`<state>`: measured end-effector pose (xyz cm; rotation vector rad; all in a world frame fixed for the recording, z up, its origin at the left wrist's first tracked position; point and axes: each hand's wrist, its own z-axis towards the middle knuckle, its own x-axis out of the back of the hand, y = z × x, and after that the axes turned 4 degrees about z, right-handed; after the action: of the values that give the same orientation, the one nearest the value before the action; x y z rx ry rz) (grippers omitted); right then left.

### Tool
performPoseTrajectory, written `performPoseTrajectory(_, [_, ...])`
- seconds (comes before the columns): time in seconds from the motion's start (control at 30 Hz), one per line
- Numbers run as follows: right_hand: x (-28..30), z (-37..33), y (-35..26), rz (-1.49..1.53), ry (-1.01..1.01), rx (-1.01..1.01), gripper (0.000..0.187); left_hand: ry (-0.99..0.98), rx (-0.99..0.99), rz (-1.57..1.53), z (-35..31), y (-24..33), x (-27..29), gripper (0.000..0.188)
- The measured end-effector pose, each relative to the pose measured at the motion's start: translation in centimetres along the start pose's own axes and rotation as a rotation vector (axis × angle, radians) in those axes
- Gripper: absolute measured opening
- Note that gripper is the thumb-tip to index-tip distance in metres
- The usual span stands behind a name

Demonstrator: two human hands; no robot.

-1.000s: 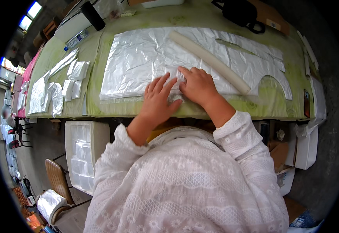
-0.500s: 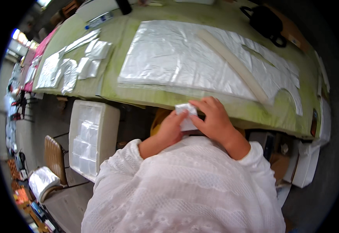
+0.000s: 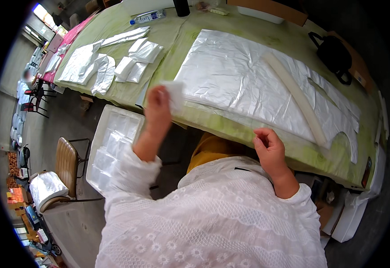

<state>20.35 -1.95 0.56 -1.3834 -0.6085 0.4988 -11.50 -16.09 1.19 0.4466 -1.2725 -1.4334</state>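
Observation:
My left hand (image 3: 158, 107), blurred by motion, pinches a small folded packet of white plastic film (image 3: 175, 95) above the table's front edge. Off to the right, my right hand (image 3: 271, 149) hangs by the same edge with nothing in it, its fingers loosely curled and the thumb apart from the forefinger. Beyond the hands lies a wide stack of translucent plastic sheets (image 3: 230, 71), with a long pale strip (image 3: 295, 96) across its right part. Left of the packet, several folded film pieces (image 3: 137, 60) rest on the table.
A green cloth covers the table (image 3: 170, 53). Below its left side stands a white foam box (image 3: 128, 112) holding folded film packets. Behind it is a brown chair (image 3: 65, 158) with film on the seat. A water bottle (image 3: 149, 17) and a black bag (image 3: 333, 56) lie at the back.
My hands have come apart. The left has carried the folded packet up and to the left; the right has let go and moved right. The view has shifted too.

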Motion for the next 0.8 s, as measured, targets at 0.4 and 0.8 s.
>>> performPoseTrajectory(0.4, [-0.7, 0.5, -1.0, -0.246, -0.019, 0.205, 0.015, 0.07, -0.294, 1.055, 16.0, -9.3, 7.2, 0.021])
performPoseTrajectory(0.8, [-0.7, 0.5, -1.5, -0.353, -0.029, 0.304, 0.017, -0.002, -0.256, 0.877, 14.4, -10.9, 5.6, 0.029])
